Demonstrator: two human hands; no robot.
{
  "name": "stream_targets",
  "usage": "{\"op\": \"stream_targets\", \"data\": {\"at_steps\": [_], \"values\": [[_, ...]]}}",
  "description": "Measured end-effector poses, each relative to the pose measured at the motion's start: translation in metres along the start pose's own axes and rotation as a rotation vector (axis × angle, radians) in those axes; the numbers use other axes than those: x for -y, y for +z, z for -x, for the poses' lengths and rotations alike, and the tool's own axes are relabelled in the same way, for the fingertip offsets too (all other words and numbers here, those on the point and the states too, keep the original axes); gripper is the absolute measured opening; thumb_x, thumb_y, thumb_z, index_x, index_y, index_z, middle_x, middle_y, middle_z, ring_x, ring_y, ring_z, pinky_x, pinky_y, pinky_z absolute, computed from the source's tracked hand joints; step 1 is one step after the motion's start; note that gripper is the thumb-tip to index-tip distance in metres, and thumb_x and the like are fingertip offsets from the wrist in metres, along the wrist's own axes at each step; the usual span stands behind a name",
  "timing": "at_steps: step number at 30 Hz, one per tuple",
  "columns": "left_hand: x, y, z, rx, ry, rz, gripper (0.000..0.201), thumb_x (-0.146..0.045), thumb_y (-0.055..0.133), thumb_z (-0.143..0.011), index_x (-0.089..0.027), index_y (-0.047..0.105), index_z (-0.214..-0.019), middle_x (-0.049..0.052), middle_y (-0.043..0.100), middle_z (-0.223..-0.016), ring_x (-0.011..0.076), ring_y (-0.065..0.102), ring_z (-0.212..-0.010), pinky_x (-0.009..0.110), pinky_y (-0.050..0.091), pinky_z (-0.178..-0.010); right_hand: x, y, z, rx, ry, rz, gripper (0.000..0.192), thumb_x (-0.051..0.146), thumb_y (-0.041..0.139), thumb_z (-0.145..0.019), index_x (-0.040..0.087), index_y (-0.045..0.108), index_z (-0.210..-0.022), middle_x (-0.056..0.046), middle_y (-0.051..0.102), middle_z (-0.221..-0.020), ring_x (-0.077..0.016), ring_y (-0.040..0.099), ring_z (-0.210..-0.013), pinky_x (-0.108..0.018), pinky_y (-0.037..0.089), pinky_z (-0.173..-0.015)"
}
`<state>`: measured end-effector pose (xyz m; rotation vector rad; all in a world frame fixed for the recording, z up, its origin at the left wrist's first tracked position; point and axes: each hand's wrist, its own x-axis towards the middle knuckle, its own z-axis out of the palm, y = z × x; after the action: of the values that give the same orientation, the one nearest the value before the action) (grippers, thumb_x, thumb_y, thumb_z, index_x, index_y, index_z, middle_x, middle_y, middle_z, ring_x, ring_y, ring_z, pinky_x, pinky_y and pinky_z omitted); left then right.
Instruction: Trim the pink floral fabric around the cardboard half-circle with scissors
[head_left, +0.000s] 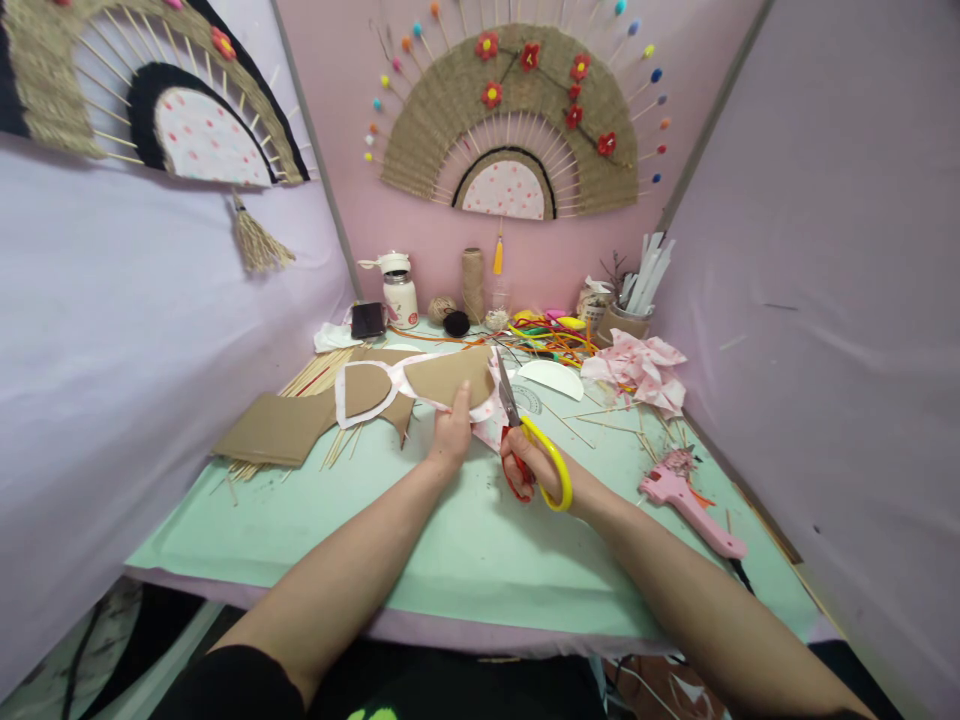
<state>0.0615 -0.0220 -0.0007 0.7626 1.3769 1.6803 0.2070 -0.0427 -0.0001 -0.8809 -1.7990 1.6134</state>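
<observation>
The left hand (452, 432) pinches the cardboard piece (450, 377); the right hand (534, 468) grips the scissors (529, 435), whose blades partly hide the fabric edge.

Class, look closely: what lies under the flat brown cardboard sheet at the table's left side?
Thin wooden sticks poke out from beneath the cardboard sheet, above and below it. Their middle lengths are covered.

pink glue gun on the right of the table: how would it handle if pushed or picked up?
The glue gun lies flat on its side on the table, so a push would probably slide or pivot it, not roll it. It looks like rigid plastic, likely stiff and fairly light. Its long handle seems an easy grip; stray sticks near it might snag.
</observation>
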Motion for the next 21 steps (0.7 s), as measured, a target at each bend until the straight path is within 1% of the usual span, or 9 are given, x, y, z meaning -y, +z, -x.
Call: {"op": "stream_targets", "data": {"at_steps": [7, 10, 14, 17, 21], "values": [[0.0015, -0.0010, -0.0012, -0.008, 0.005, -0.003, 0.030, -0.032, 0.054, -0.087, -0.015, 0.065, -0.109, 0.009, 0.065, -0.120, 0.0203, 0.057, -0.116, 0.030, 0.043, -0.099, -0.0008, 0.0004, -0.0004, -0.006, 0.038, -0.012, 0.053, 0.071, 0.032, -0.084, 0.021, 0.045, -0.078, 0.007, 0.041, -0.040, -0.0118, 0.042, -0.034, -0.026, 0.036, -0.041], [-0.0006, -0.0010, 0.0000, -0.008, -0.015, -0.019, 0.030, -0.032, 0.053, -0.087, -0.014, 0.066, -0.107, 0.010, 0.066, -0.118, 0.0207, 0.057, -0.116, 0.031, 0.043, -0.099, 0.0002, 0.0009, 0.0000, -0.005, 0.051, -0.026, 0.052, 0.071, 0.032, -0.085, 0.021, 0.045, -0.078, 0.007, 0.041, -0.040, -0.0115, 0.041, -0.034, -0.025, 0.035, -0.040], [-0.0026, 0.0000, 0.0016, -0.008, -0.013, -0.010, 0.030, -0.032, 0.053, -0.088, -0.015, 0.065, -0.110, 0.009, 0.065, -0.120, 0.0199, 0.058, -0.115, 0.030, 0.044, -0.098, 0.0022, 0.0015, 0.0006, -0.009, 0.056, -0.033, 0.053, 0.071, 0.033, -0.084, 0.021, 0.045, -0.076, 0.007, 0.042, -0.039, -0.0118, 0.041, -0.034, -0.025, 0.032, -0.039], [-0.0032, 0.0007, 0.0021, -0.003, -0.021, 0.001, 0.030, -0.031, 0.053, -0.088, -0.015, 0.065, -0.110, 0.009, 0.065, -0.121, 0.0198, 0.059, -0.113, 0.029, 0.045, -0.097, 0.0022, 0.0014, 0.0004, -0.020, 0.061, -0.037, 0.054, 0.073, 0.034, -0.082, 0.021, 0.046, -0.076, 0.007, 0.042, -0.039, -0.0119, 0.041, -0.033, -0.025, 0.032, -0.038], [-0.0043, 0.0008, 0.0024, -0.012, -0.024, -0.013, 0.029, -0.031, 0.053, -0.088, -0.015, 0.066, -0.109, 0.009, 0.066, -0.119, 0.0201, 0.059, -0.112, 0.029, 0.045, -0.097, 0.0012, 0.0009, 0.0003, -0.012, 0.055, -0.025, 0.053, 0.072, 0.033, -0.084, 0.021, 0.046, -0.075, 0.006, 0.042, -0.039, -0.0118, 0.042, -0.033, -0.025, 0.032, -0.038]]}}
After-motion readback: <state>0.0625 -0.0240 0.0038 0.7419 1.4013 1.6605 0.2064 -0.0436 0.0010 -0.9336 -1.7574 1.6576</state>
